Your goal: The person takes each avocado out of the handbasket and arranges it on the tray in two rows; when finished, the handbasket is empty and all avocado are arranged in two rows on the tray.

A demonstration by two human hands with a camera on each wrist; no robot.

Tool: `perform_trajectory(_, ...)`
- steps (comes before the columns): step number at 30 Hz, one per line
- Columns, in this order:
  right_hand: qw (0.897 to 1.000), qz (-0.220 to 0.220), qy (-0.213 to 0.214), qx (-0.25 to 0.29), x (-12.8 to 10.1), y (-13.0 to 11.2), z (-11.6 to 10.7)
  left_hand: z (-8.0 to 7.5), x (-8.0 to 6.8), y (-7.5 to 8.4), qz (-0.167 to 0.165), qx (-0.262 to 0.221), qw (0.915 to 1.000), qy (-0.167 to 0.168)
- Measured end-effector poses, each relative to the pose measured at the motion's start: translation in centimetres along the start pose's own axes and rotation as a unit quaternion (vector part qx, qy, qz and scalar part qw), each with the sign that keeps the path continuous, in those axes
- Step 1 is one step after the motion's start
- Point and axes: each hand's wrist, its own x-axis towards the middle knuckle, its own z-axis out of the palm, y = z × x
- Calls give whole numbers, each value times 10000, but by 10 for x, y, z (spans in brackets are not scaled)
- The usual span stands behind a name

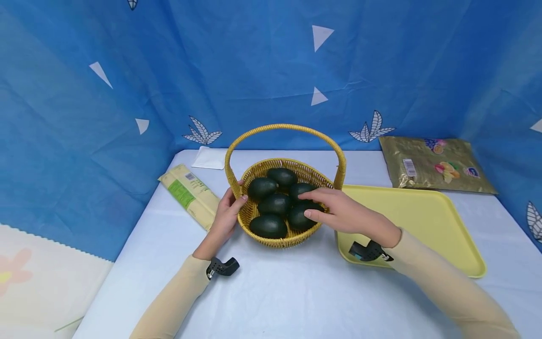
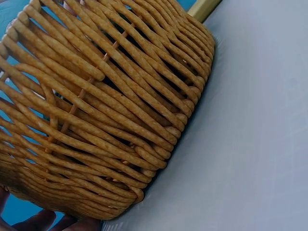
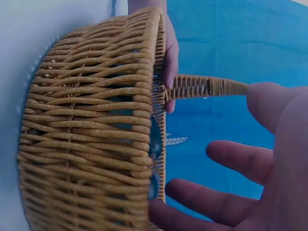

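Observation:
A yellow wicker basket [image 1: 277, 242] with a tall arched handle stands on the white-covered table. Inside lie several dark green avocados [image 1: 268, 226]. My left hand [image 1: 226, 214] grips the basket's left rim near the foot of the handle, thumb on the inner side. In the left wrist view its fingers [image 2: 41, 221] show at the woven wall [image 2: 110, 110]. Over the right part of the basket, my right hand [image 1: 338, 212] reaches in with fingers spread and extended, close above the avocados. The right wrist view shows its fingers [image 3: 211, 199] apart, holding nothing, beside the rim.
To the right lies a yellow tray [image 1: 415, 221], partly under the right forearm. A gold bag [image 1: 436, 165] with fruit pictures rests behind it. Left of the basket are a cream-and-green packet [image 1: 190, 195] and a small white packet [image 1: 209, 157]. Blue cloth [image 1: 271, 70] hangs behind.

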Motion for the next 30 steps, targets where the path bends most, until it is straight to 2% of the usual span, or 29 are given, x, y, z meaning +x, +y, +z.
perform_trajectory(7,9988,-30,-434,-231,13,7,10,1,-1,0,-1,-2,10000,32)
perform_trajectory(12,9980,-32,-537,-321,20,10,12,1,-1,0,25,-24,10000,43)
perform_trajectory(22,9929,88,-1176,-155,33,14,13,1,-1,0,26,11,10000,18)
perform_trajectory(30,9840,-218,-1767,-19,40,8,7,0,-1,0,39,58,10000,9)
